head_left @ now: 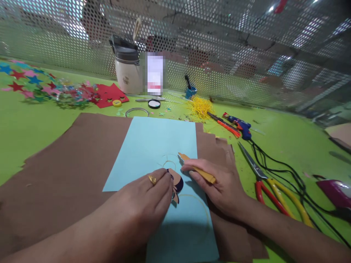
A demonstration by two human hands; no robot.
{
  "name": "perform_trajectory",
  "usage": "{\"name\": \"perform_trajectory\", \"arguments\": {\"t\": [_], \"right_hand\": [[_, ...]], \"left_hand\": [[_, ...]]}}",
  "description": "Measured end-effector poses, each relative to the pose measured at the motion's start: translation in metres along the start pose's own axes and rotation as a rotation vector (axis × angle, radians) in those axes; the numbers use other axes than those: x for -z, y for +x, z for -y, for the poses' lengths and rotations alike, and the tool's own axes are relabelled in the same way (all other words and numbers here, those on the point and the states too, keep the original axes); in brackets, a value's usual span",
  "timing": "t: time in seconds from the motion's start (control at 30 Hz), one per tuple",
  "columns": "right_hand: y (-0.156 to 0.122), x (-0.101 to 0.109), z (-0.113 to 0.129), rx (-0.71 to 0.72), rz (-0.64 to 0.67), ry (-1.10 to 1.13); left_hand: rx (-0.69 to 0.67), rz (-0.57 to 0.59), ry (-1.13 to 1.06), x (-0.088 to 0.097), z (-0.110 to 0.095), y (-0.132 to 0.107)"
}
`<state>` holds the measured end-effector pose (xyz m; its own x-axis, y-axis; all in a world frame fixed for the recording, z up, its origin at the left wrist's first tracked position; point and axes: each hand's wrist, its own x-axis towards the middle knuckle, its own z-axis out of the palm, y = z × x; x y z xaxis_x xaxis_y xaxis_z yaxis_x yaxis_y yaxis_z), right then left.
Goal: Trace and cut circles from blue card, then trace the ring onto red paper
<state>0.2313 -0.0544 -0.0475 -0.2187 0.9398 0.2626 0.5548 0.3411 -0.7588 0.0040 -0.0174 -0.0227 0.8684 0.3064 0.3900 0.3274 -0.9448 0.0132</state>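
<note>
The right hand (216,180) grips a marker (204,175). A cutout (177,180) lies on paper (161,135), partly under the left hand (144,197); whether gripped, I cannot tell.

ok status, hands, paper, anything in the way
Left hand on cutout, over blue paper. Right hand gripping marker. Left hand blocking view of some paper.

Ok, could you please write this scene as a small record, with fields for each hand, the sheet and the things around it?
Left hand: over part of a cutout
Right hand: holds a pen; tip contact unclear
Sheet: blue, on brown paper, with faint curved lines
Right side: scissors, glue gun
Back: jug, yellow shreds
Back left: stars
</note>
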Motion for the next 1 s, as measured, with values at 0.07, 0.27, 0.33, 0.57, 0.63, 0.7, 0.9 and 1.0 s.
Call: {"name": "perform_trajectory", "arguments": {"t": [0.07, 0.27, 0.33, 0.57, 0.63, 0.7, 0.9, 1.0], "right_hand": [[0.000, 0.000, -0.001, 0.040, -0.002, -0.027], [0.001, 0.000, -0.003, 0.057, -0.001, -0.040], [0.001, 0.001, -0.002, 0.057, 0.004, -0.045], [0.001, 0.001, -0.003, 0.047, 0.024, -0.056], [0.001, 0.001, -0.004, 0.054, 0.018, -0.055], [0.001, 0.001, -0.006, 0.061, 0.017, -0.051], [0.003, 0.001, -0.004, 0.075, 0.030, -0.043], [0.004, 0.001, -0.003, 0.078, 0.036, -0.034]], "left_hand": [[-0.011, 0.001, -0.009, -0.004, 0.001, -0.002], [-0.060, 0.074, 0.035, -0.010, 0.004, -0.008], [-0.057, 0.103, 0.042, -0.010, 0.004, -0.009], [-0.056, 0.149, 0.041, -0.013, 0.002, -0.010], [-0.067, 0.151, 0.046, -0.013, 0.002, -0.009], [-0.073, 0.147, 0.070, -0.012, 0.002, -0.008], [-0.093, 0.144, 0.105, -0.013, 0.002, -0.005], [-0.105, 0.127, 0.114, -0.013, 0.001, -0.007]]}}
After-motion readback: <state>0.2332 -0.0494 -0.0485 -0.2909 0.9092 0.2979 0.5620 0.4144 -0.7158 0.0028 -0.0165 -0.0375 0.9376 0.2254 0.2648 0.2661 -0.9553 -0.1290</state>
